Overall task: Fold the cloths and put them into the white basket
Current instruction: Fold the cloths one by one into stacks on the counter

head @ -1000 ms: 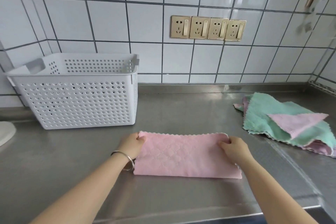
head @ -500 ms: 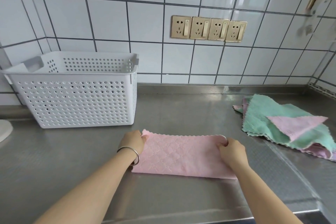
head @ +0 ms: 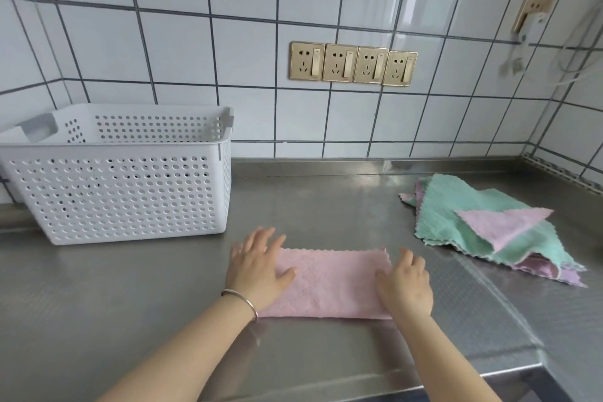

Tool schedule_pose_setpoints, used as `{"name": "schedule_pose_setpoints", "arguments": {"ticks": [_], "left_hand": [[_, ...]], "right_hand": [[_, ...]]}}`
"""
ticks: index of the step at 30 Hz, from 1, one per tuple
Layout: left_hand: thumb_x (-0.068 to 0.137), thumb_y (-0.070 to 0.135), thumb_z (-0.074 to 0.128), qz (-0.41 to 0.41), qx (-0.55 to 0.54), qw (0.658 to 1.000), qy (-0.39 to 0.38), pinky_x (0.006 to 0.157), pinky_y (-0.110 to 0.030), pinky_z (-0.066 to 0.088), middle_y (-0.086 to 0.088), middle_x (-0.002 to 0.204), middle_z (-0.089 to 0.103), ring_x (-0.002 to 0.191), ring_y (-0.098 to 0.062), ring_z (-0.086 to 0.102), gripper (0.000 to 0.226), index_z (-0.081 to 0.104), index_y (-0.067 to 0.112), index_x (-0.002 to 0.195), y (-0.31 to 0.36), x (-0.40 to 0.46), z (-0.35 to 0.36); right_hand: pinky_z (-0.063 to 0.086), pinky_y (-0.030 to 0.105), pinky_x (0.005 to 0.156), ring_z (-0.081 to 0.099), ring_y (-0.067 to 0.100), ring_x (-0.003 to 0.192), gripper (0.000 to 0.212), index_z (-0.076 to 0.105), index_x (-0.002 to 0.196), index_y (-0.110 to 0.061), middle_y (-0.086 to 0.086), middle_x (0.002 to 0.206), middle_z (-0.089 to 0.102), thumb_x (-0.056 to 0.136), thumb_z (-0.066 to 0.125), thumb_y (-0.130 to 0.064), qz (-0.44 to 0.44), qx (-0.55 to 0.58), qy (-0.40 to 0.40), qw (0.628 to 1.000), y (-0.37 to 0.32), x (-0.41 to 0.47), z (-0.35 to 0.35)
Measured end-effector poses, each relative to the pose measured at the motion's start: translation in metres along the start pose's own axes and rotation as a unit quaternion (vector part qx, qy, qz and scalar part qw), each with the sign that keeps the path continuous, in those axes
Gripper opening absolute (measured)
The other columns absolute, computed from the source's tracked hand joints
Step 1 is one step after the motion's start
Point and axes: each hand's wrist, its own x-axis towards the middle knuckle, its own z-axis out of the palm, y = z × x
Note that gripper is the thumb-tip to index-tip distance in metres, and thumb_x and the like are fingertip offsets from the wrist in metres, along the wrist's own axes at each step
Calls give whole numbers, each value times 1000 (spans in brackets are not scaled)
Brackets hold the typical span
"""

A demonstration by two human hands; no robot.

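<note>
now pressing a folded pink cloth (head: 332, 281) flat, centre of the worktop (head: 130, 303).
left hand (head: 257, 266) and right hand (head: 406, 284) flat on its ends, fingers straight, gripping nothing; white basket (head: 120, 179) at left, unfolded cloths (head: 489, 225) at right.

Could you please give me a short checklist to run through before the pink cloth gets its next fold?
1. Pink cloth lies flat on the steel counter: ok.
2. Left hand rests open on its left end: ok.
3. Right hand rests on its right end: ok.
4. Edges of the folded layers line up: cannot tell.
5. White basket stands upright, within reach to the left: ok.
6. Basket contents: cannot tell.
</note>
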Motion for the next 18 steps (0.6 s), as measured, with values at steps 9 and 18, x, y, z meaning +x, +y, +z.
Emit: {"name": "schedule_pose_setpoints", "arguments": {"ticks": [9,18], "left_hand": [[84,70,26,88,31,969,-231,114,-56,-2,11,158,-10,145,-19,-16,76,1,36,147,61,-13,26],[83,70,23,17,-131,943,-305,118,-41,6,7,158,7,147,-16,3,71,24,35,144,70,4,5]], "right_hand": [[40,38,94,46,36,120,67,22,143,-9,17,135,38,84,50,-22,69,26,-86,994,12,-27,-8],[36,32,63,61,33,87,21,62,87,-12,8,90,65,78,43,-7,-56,8,93,994,-4,-36,-3]]}}
